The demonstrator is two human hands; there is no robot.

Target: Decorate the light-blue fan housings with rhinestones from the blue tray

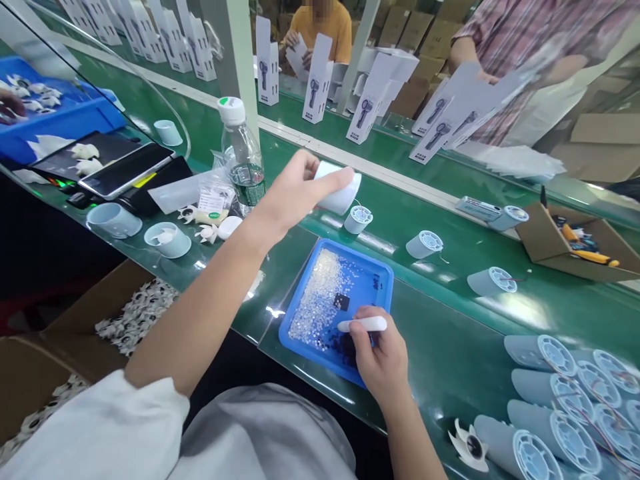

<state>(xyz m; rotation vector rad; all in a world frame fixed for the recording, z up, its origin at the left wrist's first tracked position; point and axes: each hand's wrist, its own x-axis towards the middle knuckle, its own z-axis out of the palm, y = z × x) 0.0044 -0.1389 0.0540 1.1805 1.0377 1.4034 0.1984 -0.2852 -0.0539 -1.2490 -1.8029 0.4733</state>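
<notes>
Two hands are busy in the middle of the frame. Left hand (295, 193) fingers pinch a white cup (340, 193) above the green table (450, 373). Right hand (383, 357) fingers pinch a white pen (363, 325) over the blue tray (383, 277).

A long green workbench (450, 373) runs past a pale pillar (235, 60), with cardboard cartons (415, 27) stacked behind.

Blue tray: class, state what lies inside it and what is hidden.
The blue tray holds many tiny clear beads and a small black square. The right hand, holding a white pen, covers its near corner.
</notes>
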